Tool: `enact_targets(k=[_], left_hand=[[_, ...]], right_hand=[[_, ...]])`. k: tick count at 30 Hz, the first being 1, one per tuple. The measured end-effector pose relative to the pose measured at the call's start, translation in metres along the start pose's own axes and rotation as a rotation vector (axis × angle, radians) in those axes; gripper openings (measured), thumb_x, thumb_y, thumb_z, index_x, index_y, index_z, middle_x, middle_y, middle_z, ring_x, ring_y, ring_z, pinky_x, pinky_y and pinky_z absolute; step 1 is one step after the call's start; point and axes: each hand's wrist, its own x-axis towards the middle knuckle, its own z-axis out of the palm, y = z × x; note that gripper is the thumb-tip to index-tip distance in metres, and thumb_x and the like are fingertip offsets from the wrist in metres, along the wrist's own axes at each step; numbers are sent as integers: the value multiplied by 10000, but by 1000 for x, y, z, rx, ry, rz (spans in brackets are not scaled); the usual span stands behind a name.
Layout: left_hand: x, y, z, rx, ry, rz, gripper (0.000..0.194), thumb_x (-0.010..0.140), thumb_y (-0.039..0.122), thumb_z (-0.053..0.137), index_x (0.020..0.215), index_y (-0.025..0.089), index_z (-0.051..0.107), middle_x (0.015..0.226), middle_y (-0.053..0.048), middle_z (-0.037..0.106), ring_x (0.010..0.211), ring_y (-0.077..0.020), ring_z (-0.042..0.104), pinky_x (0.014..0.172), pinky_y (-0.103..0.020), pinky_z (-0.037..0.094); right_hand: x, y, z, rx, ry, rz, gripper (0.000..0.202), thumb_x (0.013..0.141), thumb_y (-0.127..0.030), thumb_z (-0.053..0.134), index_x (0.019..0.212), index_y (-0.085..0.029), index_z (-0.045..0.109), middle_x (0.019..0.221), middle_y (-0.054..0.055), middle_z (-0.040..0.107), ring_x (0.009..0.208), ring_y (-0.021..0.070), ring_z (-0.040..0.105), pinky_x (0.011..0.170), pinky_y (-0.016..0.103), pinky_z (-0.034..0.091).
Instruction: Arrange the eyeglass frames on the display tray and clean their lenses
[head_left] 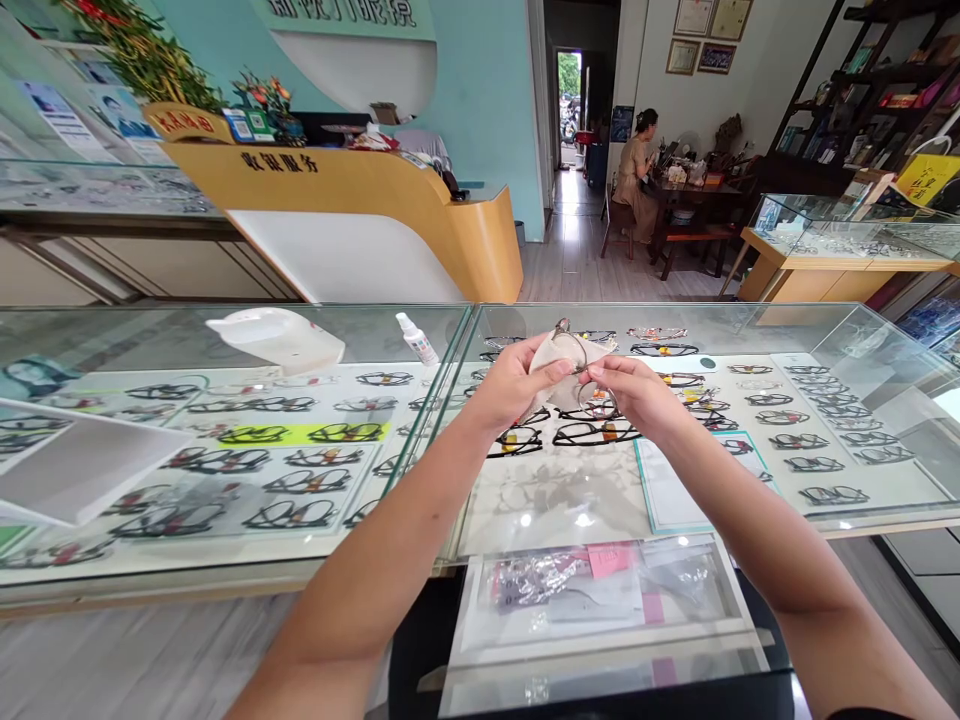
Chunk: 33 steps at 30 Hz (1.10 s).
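Note:
Above the glass counter, my left hand (pixel 514 385) is closed on a pale cleaning cloth (pixel 553 350). The cloth is folded about one lens of a pair of thin-rimmed eyeglasses (pixel 598 412). My right hand (pixel 630 388) pinches the eyeglasses near the bridge, and the other round lens hangs below its fingers. Both hands are close together, apart from the counter top. Part of the frame is hidden behind the fingers and cloth. Under the glass lie several dark-framed eyeglasses (pixel 596 433).
A white spray bottle (pixel 417 339) and a white curved object (pixel 277 338) stand on the glass counter (pixel 555 515) to the left. A white open box (pixel 82 465) is at far left. Below me is an open drawer (pixel 480 615) with plastic packets. A person (pixel 634 180) sits at a far desk.

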Motion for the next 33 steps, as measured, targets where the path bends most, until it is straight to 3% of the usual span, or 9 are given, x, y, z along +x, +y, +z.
enact_targets(k=[3,6,10,15,19,22,27,30,33], left_hand=[[0,-1,2,51,38,29,534,601,569,1016,827,171,741,655,4,663,586,-140,579,553,-260,467],[0,-5,5,97,120,66,575,566,636,1010,720,176,701,620,14,628,558,-116,521,528,-251,417],[-1,-11,7,127,214,123,661,675,786,893,630,189,615,566,24,557,530,-101,439,517,-257,362],[0,-13,3,82,127,110,693,789,851,766,667,183,628,598,-13,608,562,-131,521,563,-270,420],[2,-8,-4,-7,-23,12,634,753,777,853,821,165,700,698,-24,665,621,-152,586,592,-269,475],[2,-2,-4,-14,-67,-5,586,710,654,945,928,151,739,728,-5,670,627,-130,569,585,-242,464],[0,3,3,-39,-27,6,592,569,532,1043,905,165,723,664,29,651,560,-102,531,513,-215,424],[0,0,5,5,16,-1,571,533,534,1049,801,172,697,591,35,622,500,-100,499,460,-220,388],[0,-6,5,31,112,10,589,496,571,1049,724,167,685,602,23,632,522,-106,520,492,-229,434]], right_hand=[[0,1,0,-12,-28,16,346,696,-532,926,778,-212,822,812,21,745,862,190,631,901,351,437],[0,3,0,-26,-61,31,381,690,-561,937,802,-210,842,842,26,764,882,192,640,908,350,438],[-3,4,2,-64,-118,42,406,710,-596,923,810,-209,852,841,24,779,875,193,653,933,360,442],[-4,0,1,-68,-116,16,404,736,-592,915,832,-203,856,807,20,772,815,182,653,890,352,451],[-4,-6,-3,-47,-57,5,409,718,-590,930,815,-201,845,746,11,745,749,161,620,800,325,443],[-3,-8,-5,-21,-43,16,439,673,-595,954,788,-192,826,723,6,718,703,147,588,739,315,436],[-1,-4,-3,2,-51,33,467,643,-597,968,795,-181,820,744,13,711,723,146,587,729,307,429],[-2,1,0,11,-78,50,460,661,-591,959,821,-182,824,773,17,720,752,152,597,760,311,435],[-2,4,1,-16,-97,52,470,677,-605,950,840,-180,833,799,15,724,782,150,597,787,306,428]])
